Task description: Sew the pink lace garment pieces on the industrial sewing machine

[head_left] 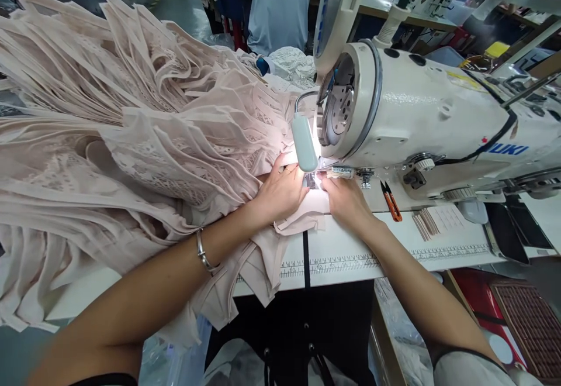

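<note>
A pale pink lace-trimmed garment lies under the needle area of a white sewing machine. My left hand rests on the cloth just left of the presser foot, with its fingers bent and gripping the fabric. To the right of the foot, my right hand has thumb and fingers closed at the cloth's edge; its fingertips are partly hidden under the machine head. A small green-grey lamp lights the spot and covers part of the needle.
A large heap of pink garments covers the left side. Orange-handled thread snips and a stack of fabric labels lie right of my right hand. A printed ruler runs along the table's front. Another person sits beyond.
</note>
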`<state>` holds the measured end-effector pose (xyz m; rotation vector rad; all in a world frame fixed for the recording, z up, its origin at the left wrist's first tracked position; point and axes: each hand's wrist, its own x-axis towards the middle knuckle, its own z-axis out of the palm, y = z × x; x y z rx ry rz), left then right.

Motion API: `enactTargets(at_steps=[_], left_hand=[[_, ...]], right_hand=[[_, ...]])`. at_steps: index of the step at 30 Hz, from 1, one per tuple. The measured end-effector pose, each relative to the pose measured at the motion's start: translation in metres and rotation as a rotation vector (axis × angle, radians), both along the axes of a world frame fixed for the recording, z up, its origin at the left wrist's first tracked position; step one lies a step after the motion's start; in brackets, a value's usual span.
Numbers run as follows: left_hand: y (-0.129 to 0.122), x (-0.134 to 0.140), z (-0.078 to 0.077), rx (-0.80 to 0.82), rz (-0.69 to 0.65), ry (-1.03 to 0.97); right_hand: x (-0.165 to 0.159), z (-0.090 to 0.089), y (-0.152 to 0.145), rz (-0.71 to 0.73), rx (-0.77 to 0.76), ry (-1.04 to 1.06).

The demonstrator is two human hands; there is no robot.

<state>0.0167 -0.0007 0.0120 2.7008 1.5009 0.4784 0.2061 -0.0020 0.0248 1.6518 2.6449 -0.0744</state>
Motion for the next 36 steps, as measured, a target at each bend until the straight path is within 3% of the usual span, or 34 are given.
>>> enactTargets(at_steps=[5, 17, 36], left_hand=[[0.002, -0.001, 0.004, -0.130, -0.014, -0.016], [0.000, -0.002, -0.002, -0.096, 0.002, 0.002], [-0.001, 0.000, -0.002, -0.008, 0.017, -0.015]], right_hand=[[0.007, -0.007, -0.005, 0.027, 0.097, 0.056], [0.021, -0.020, -0.003, 0.141, 0.100, 0.224], [0.011, -0.011, -0.004, 0.069, 0.046, 0.075]])
